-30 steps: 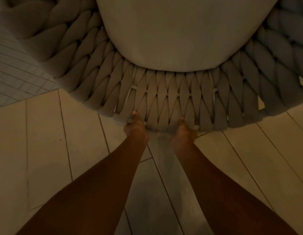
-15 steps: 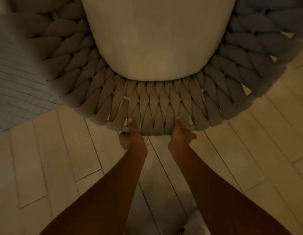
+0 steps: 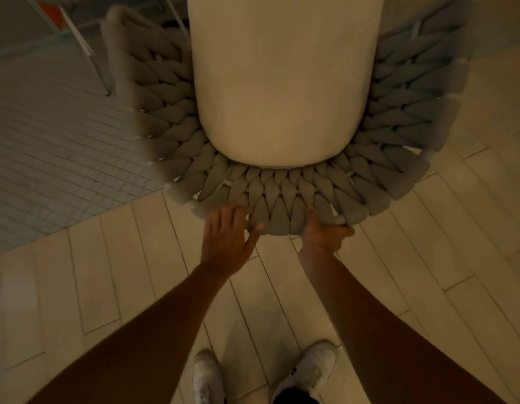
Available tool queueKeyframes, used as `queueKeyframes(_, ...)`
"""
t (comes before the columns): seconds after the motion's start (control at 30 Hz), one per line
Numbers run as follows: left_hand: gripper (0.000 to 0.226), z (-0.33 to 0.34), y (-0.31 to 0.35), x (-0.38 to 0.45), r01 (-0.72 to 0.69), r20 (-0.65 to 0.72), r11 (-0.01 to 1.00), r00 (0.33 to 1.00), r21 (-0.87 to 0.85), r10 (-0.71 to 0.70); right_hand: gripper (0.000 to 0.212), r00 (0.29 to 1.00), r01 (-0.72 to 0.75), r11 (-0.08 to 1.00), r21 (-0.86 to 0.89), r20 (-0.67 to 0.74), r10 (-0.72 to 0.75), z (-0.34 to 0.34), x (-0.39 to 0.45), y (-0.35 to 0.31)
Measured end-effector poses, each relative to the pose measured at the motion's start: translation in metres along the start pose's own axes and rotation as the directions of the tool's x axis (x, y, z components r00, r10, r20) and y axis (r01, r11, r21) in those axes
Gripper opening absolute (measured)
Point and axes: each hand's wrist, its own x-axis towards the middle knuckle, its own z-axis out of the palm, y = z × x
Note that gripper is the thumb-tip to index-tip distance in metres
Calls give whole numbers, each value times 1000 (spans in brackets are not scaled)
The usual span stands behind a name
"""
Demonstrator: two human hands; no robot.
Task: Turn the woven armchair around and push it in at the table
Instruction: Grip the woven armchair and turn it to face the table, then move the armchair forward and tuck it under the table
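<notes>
Left hand (image 3: pixel 226 237) now open off woven armchair (image 3: pixel 282 205); right hand (image 3: pixel 323 231) still grips

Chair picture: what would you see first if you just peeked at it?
The big pale cushion fills the top middle, ringed by the chair's fat grey braids. At the back rim nearest the camera, the right hand grips the braid while the left hand rests open on it. White shoes stand on the plank floor below.

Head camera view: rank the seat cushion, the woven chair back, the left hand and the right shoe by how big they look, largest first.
1. woven chair back, spreading around the cushion
2. seat cushion
3. left hand and right shoe: they look about alike, so I won't rank them.
</notes>
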Motion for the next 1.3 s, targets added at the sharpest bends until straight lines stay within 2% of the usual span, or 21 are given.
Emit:
queueKeyframes(0.07, 82, -13, -11, 18, -231, 153, 972, 962, 32, 224, 77, 998, 60, 998, -23, 7, -60, -9, -5, -20)
queueKeyframes(0.1, 92, -18, -14, 29, -309, 207, 949, 934, 55, 292, 76, 997, 79, 996, -29, 10, -79, -12, -6, -30)
queueKeyframes(0.17, 94, -25, -12, 51, -378, 270, 918, 902, 116, 337, 74, 993, 118, 993, -26, 16, -118, -16, -7, -47)
queueKeyframes(0.27, 90, -33, 5, 84, -309, 246, 933, 934, 186, 261, 73, 980, 181, 983, -6, 82, -180, -17, -6, -69)
queueKeyframes(0.37, 85, -40, 17, 112, -237, 188, 949, 962, 208, 199, 73, 953, 271, 960, -71, 157, -258, -15, -7, -91)
queueKeyframes(0.43, 85, -44, 16, 128, -243, 176, 942, 963, 232, 205, 77, 916, 396, 906, -152, 128, -379, -11, -8, -107)
queueKeyframes(0.47, 86, -46, 13, 134, -251, 171, 937, 962, 245, 213, 80, 872, 488, 845, -220, 100, -478, -10, -9, -114)
queueKeyframes(0.5, 87, -48, 11, 142, -259, 168, 932, 961, 253, 221, 83, 789, 606, 740, -292, 107, -605, -9, -10, -123)
queueKeyframes(0.53, 87, -49, 10, 149, -270, 166, 927, 958, 259, 232, 84, 667, 729, 588, -351, 172, -725, -9, -10, -131)
queueKeyframes(0.57, 87, -49, 8, 156, -281, 169, 923, 955, 263, 242, 86, 529, 827, 408, -386, 291, -797, -8, -7, -140)
queueKeyframes(0.6, 87, -48, 7, 163, -288, 180, 920, 952, 265, 246, 90, 391, 891, 210, -404, 442, -807, -6, -1, -149)
queueKeyframes(0.67, 88, -48, 3, 176, -291, 191, 921, 950, 259, 247, 97, 149, 910, -200, -363, 737, -659, -3, 19, -170)
queueKeyframes(0.7, 88, -48, 0, 183, -296, 175, 921, 950, 254, 258, 98, 84, 883, -352, -311, 842, -533, 0, 29, -182)
queueKeyframes(0.77, 85, -47, -5, 195, -309, 129, 917, 950, 253, 284, 95, 73, 833, -501, -235, 944, -321, 13, 45, -202)
queueKeyframes(0.8, 84, -47, -6, 202, -309, 121, 917, 950, 253, 287, 90, 92, 820, -525, -226, 959, -268, 22, 50, -209)
queueKeyframes(0.87, 88, -47, -8, 215, -296, 137, 920, 954, 257, 268, 67, 105, 806, -535, -254, 950, -293, 37, 53, -219)
queueKeyframes(0.93, 90, -46, -11, 229, -283, 136, 926, 957, 249, 255, 40, 40, 810, -531, -251, 925, -377, 50, 57, -227)
queueKeyframes(0.97, 90, -46, -13, 237, -280, 121, 929, 959, 240, 258, 34, 8, 817, -523, -241, 912, -409, 56, 59, -231)
queueKeyframes(1.1, 80, -50, -18, 270, -289, 53, 925, 957, 248, 284, 29, -39, 825, -517, -229, 889, -457, 78, 68, -254)
queueKeyframes(1.23, 70, -52, -21, 305, -256, 24, 950, 966, 181, 256, 33, 5, 809, -541, -230, 923, -385, 103, 75, -283)
queueKeyframes(1.3, 73, -51, -24, 325, -241, 2, 957, 970, 161, 244, 32, -12, 797, -558, -232, 917, -399, 116, 82, -300)
